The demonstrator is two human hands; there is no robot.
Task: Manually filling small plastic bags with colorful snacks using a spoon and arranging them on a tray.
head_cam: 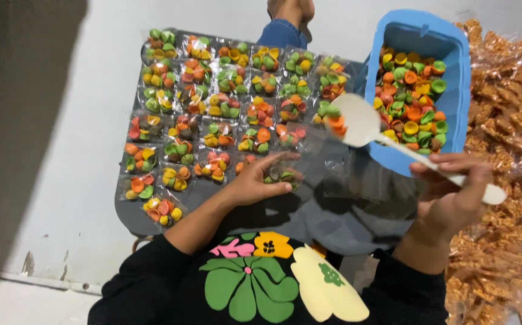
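Clear small bag (282, 176) in left hand (258, 180), prob. open; right hand (450, 189) w/ spoon (363, 126).

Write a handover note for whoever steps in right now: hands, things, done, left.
Left hand: holds a small clear bag with a few coloured shell snacks on the grey tray.
Right hand: grip on a white spoon carrying snacks.
Blue tub: still well stocked.
Done: rows of filled bags cover most of the tray.
Left: fill the bag in hand; the tray's near right part is bare.
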